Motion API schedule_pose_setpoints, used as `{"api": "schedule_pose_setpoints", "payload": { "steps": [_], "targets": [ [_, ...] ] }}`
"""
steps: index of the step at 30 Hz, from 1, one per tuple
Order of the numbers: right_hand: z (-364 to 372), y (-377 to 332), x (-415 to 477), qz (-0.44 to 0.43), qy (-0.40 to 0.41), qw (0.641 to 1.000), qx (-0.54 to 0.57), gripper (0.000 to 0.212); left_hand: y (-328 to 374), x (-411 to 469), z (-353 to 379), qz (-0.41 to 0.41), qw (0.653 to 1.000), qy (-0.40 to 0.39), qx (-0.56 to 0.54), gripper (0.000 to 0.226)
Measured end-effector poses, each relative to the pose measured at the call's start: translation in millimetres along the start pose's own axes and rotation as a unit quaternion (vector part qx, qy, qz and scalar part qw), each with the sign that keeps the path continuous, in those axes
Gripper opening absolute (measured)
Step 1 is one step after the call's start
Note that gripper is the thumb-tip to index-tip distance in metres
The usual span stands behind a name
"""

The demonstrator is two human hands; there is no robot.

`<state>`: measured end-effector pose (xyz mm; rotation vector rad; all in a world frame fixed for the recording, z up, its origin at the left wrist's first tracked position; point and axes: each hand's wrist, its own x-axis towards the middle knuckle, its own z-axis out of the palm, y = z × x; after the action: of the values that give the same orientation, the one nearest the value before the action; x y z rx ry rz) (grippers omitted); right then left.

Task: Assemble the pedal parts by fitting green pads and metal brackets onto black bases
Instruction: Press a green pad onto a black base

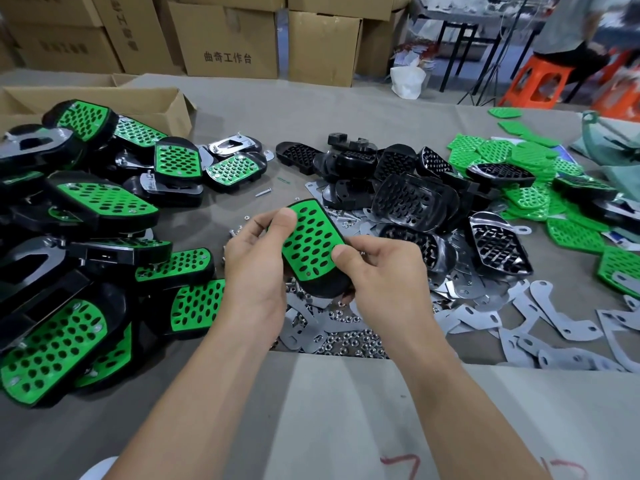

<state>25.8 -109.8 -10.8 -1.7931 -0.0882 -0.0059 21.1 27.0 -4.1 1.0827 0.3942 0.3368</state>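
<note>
Both hands grasp one pedal above the table's middle: the left hand [254, 268] curls round its left edge, the right hand [384, 282] round its right, thumbs pressing the green pad [310, 242] seated in its black base [329, 287]. The grey-covered table [346, 410] carries finished pedals [100, 199], bare bases [412, 199], metal brackets [554, 317] and nuts [349, 341]. Cardboard boxes [228, 39] stand behind.

Bright even light, blurred warped edges

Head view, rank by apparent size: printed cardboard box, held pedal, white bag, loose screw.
1. printed cardboard box
2. held pedal, enlarged by nearness to camera
3. white bag, far off; real size against pedal unsure
4. loose screw
</note>
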Motion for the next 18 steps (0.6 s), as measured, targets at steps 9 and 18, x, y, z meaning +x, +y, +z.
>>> {"api": "schedule_pose_setpoints", "payload": {
  "steps": [9, 18],
  "targets": [
    [-22, 2, 12, 0.033, 0.019, 0.983, 0.178, 0.009, 8, 1, -9, -0.035, 0.988, -0.114, 0.101, 0.015],
    [-16, 16, 12, -0.037, 0.044, 0.991, -0.124, 0.024, 23, 8, -14, -0.098, 0.988, -0.003, -0.117, 0.010]
  ]
}}
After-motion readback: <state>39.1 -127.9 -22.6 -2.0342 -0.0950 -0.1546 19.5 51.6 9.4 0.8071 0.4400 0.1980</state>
